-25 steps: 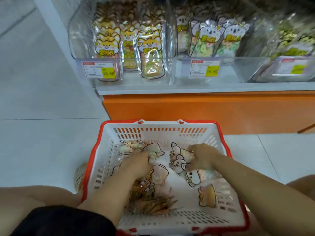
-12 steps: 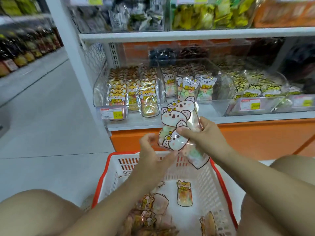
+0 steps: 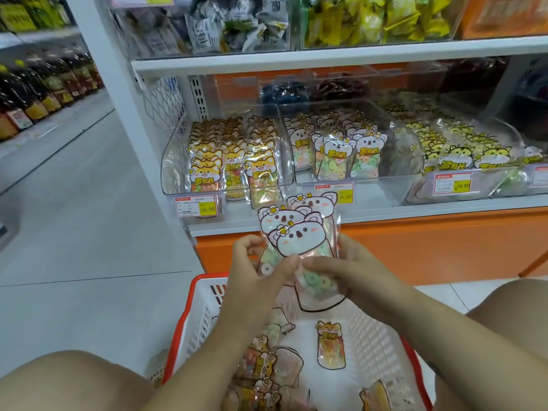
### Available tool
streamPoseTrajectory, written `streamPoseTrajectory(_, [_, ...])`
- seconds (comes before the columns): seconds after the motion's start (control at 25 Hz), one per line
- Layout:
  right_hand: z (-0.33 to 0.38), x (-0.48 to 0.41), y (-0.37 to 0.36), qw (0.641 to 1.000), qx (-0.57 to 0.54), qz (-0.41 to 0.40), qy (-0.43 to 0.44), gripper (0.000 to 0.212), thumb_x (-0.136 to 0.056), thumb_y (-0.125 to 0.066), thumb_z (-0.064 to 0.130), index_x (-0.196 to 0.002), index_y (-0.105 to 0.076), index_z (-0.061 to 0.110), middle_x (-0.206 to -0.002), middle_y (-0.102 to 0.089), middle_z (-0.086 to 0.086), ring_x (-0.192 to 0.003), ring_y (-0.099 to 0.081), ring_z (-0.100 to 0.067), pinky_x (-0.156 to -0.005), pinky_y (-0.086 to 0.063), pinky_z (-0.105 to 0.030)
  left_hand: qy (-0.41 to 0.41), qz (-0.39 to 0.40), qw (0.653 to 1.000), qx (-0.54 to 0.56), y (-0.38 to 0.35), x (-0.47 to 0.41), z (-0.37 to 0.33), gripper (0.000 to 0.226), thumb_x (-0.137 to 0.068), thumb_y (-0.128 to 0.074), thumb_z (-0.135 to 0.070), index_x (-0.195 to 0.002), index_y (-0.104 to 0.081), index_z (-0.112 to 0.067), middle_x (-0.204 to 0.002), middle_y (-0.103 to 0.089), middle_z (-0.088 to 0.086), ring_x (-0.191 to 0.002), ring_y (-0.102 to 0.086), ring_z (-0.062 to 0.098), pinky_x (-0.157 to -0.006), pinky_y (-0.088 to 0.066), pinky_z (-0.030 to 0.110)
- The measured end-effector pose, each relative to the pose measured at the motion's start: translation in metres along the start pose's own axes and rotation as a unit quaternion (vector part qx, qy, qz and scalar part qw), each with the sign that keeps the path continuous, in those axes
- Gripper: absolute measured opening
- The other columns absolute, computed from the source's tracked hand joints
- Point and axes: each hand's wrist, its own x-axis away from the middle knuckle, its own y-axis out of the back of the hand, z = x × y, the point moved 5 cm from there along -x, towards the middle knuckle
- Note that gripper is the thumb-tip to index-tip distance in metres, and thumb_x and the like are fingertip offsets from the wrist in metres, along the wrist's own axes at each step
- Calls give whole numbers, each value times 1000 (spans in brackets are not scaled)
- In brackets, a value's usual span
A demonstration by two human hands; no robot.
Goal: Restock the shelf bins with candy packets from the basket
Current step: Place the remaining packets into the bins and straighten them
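Above basket (image 3: 201,321) of loose packets (image 3: 330,348), left hand (image 3: 255,265) and right hand (image 3: 355,271) fingers clamped on koala packets (image 3: 296,235)

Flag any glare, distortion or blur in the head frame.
Head view: wide-angle bowing tilts the white shelf board and white upright post; glare patches on the clear plastic middle bin; held koala-print clear candy packets read sharp; dark bottles far left are soft; lighting flat, no hard shadows.

Bright, soft, edges bowed, slight blur
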Motion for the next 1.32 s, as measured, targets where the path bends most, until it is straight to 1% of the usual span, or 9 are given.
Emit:
streamPoseTrajectory(0.2, [1, -1, -4, 999, -6, -19, 30, 33, -85, -73, 8, -117, -64, 11, -108, -75, -11, -97, -73, -26, -84, -57, -39, 28, -15, 999, -3, 0, 4, 10, 55, -82, -56, -73, -119, -43, -35, -106, -60, -5, -93, -66, 4, -72, -48, 14])
streamPoseTrajectory(0.36, [-1, -2, 2, 988, 25, -139, 69, 52, -75, -85, 10, -119, -59, 17, -105, -75, 0, -95, -73, -18, -89, -58, -43, 59, 70, 995, -39, -16, 25, 10, 63, -81, -40, -67, -136, -32, -37, -105, -64, -20, -85, -59, -17, -70, -41, 4])
streamPoseTrajectory(0.48, [2, 6, -9, 974, 115, -161, 108, 51, -74, -85, 10, -113, -57, 27, -96, -73, 17, -84, -71, 0, -72, -56, -20, 140, 160, 977, 25, -35, 40, 20, 78, -74, -37, -88, -142, -21, -53, -133, -55, -21, -123, -51, -3, -109, -40, 30])
streamPoseTrajectory(0.64, [1, 16, -37, 971, 156, -118, 137, 47, -84, -77, 20, -116, -49, 38, -99, -66, 31, -92, -66, 8, -73, -53, -13, 185, 137, 954, 194, -35, 30, 28, 82, -73, -54, -85, -140, -46, -38, -117, -69, 2, -115, -65, 12, -110, -44, 49])
streamPoseTrajectory(0.88, [-4, 17, -53, 982, 153, 18, 111, 35, -100, -36, 51, -129, -55, 44, -125, -59, 20, -121, -50, 4, -100, -40, -26, 178, 74, 950, 245, -18, 11, 22, 77, -68, -67, -78, -124, -63, -26, -119, -70, 10, -117, -63, 26, -107, -46, 49])
streamPoseTrajectory(1.0, [0, 5, -36, 989, 114, -53, 79, 17, -97, -59, 39, -107, -65, 26, -103, -67, 9, -93, -61, 3, -82, -44, -21, 175, 62, 929, 320, -15, 9, 21, 49, -90, -49, -60, -99, -77, -21, -100, -73, 10, -96, -68, 22, -85, -49, 37])
streamPoseTrajectory(1.08, [-7, -3, -31, 998, 48, -28, 18, 47, -79, -77, 43, -118, -59, 25, -112, -67, 2, -95, -65, -6, -85, -51, -28, 168, 80, 914, 360, -18, 10, 15, 50, -97, -39, -47, -88, -81, -21, -88, -74, 7, -81, -69, 19, -74, -49, 35])
streamPoseTrajectory(1.2, [-16, -9, -23, 993, -68, 32, -96, 87, -65, -86, 41, -140, -48, 20, -127, -66, -6, -109, -68, -23, -101, -51, -45, 153, 107, 907, 378, -20, 10, 7, 54, -95, -34, -43, -98, -82, -17, -103, -75, 11, -91, -72, 22, -79, -50, 37])
streamPoseTrajectory(1.32, [-8, -8, -19, 982, -137, 74, -106, 57, -78, -77, 15, -130, -58, 3, -112, -70, -13, -89, -69, -22, -69, -55, -29, 146, 143, 926, 317, -17, 11, 5, 59, -100, -25, -45, -106, -80, -25, -115, -74, 9, -108, -70, 19, -95, -47, 40])
